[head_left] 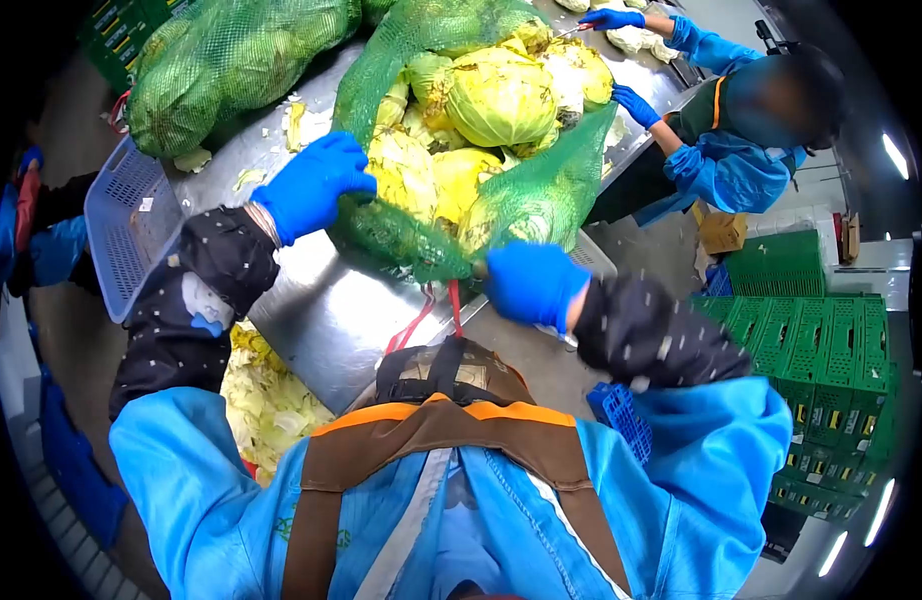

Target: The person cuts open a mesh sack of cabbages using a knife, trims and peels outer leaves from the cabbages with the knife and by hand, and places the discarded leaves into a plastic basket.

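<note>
A green mesh bag (551, 190) lies opened on the metal table (311, 290), with yellow-green cabbages (501, 95) showing in its mouth. My left hand (316, 185), in a blue glove, has its fingers curled round the bag's edge on the left. My right hand (536, 285), also gloved in blue, is closed on the near edge of the bag. Red drawstrings (455, 308) hang from that edge between my hands, over the table's front. Loose yellow leaves and scraps lie on the metal left of the bag.
A full mesh bag of cabbages (231, 70) lies at the back left, beside a pale blue basket (131, 230). Leaves (266, 400) fill a container below the table. A co-worker (726, 140) stands at the right edge, gloved hands near the cabbages. Green crates (821, 360) stand behind.
</note>
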Demonstrator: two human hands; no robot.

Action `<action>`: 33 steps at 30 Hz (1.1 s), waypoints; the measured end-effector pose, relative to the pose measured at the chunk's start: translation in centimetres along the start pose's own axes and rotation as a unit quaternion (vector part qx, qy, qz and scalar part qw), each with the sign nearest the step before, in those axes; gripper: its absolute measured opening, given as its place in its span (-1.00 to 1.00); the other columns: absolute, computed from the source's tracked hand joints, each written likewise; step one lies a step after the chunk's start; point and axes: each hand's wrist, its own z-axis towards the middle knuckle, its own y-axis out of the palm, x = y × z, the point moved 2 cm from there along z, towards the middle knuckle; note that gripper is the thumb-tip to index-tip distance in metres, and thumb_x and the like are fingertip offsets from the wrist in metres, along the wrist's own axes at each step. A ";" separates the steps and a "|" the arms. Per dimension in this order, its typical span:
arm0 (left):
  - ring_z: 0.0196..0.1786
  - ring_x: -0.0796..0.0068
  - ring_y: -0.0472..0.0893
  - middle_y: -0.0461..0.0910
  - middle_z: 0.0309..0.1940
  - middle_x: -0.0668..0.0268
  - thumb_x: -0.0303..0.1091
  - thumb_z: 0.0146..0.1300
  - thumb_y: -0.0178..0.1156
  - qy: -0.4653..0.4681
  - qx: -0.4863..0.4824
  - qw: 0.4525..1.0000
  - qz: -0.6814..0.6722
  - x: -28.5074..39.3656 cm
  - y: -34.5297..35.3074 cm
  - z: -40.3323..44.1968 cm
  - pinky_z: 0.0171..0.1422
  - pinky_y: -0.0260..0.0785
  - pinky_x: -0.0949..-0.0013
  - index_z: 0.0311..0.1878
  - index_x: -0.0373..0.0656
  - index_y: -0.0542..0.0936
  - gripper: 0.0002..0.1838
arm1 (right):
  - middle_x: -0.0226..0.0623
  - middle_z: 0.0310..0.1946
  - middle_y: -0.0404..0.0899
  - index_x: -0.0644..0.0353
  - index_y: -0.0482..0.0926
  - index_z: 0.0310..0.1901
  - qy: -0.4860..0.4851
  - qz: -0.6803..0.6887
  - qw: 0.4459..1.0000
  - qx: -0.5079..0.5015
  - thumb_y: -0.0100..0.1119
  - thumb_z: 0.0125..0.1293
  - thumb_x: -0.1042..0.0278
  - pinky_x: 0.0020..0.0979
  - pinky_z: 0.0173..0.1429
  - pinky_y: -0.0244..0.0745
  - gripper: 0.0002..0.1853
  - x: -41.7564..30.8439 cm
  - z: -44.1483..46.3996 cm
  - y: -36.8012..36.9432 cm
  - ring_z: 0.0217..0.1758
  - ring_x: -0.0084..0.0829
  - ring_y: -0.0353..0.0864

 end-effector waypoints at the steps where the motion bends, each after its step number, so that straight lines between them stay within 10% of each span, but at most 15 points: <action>1: -0.11 0.16 0.46 0.47 -0.37 0.30 -0.57 -0.26 0.15 0.007 -0.007 1.000 -0.016 -0.1 0.7 0.0 0.06 0.33 0.18 -0.39 -0.07 0.56 -0.74 | 0.05 -0.50 0.56 0.25 0.58 -0.36 0.019 0.021 0.998 0.059 0.09 0.15 0.24 -0.10 -0.36 0.47 -0.77 -0.7 -1.2 0.9 -0.39 0.02 0.59; 9: -0.05 0.00 0.47 0.54 -0.25 0.17 -0.73 -0.27 0.02 -0.048 0.018 0.996 -0.072 -5.5 0.7 -2.8 0.06 0.31 0.15 -0.41 -0.15 0.56 -0.69 | -0.04 -0.55 0.54 0.06 0.50 -0.17 0.159 0.149 0.965 0.144 0.13 0.26 0.12 -0.09 -0.45 0.41 -0.76 -1.9 -10.4 4.8 -0.49 -0.01 0.57; 13: 0.19 -0.03 0.42 0.50 0.03 0.03 -0.80 -0.23 -0.06 -0.122 0.179 0.974 -0.064 -3.8 5.2 -5.4 0.27 0.25 0.10 -0.29 -0.20 0.52 -0.60 | 0.04 -0.45 0.57 0.06 0.54 -0.10 0.158 0.247 0.943 0.156 0.12 0.27 0.11 -0.08 -0.38 0.45 -0.73 -0.4 -13.4 7.0 -0.39 0.06 0.57; 20: 0.41 -0.03 0.15 0.24 0.31 -0.01 -0.54 0.05 0.02 -0.306 0.353 0.848 -0.250 5.1 7.4 -3.3 0.48 -0.08 0.09 0.12 -0.21 0.37 -0.53 | -0.46 -0.55 0.41 0.24 0.49 -0.13 0.228 0.559 0.637 0.479 0.09 0.34 0.40 -0.58 -0.50 0.29 -0.86 5.1 -8.3 11.8 -0.57 -0.68 0.36; 33: 0.34 -0.05 0.27 0.29 0.28 -0.05 -0.05 0.33 0.00 -0.253 0.520 0.812 -0.075 -5.0 11.6 0.9 0.40 0.07 0.06 0.07 -0.20 0.37 -0.57 | -0.44 -0.68 0.37 0.20 0.39 -0.38 0.115 0.320 0.759 0.555 0.06 0.33 0.38 -0.50 -0.60 0.20 -0.86 8.8 5.1 14.9 -0.68 -0.63 0.33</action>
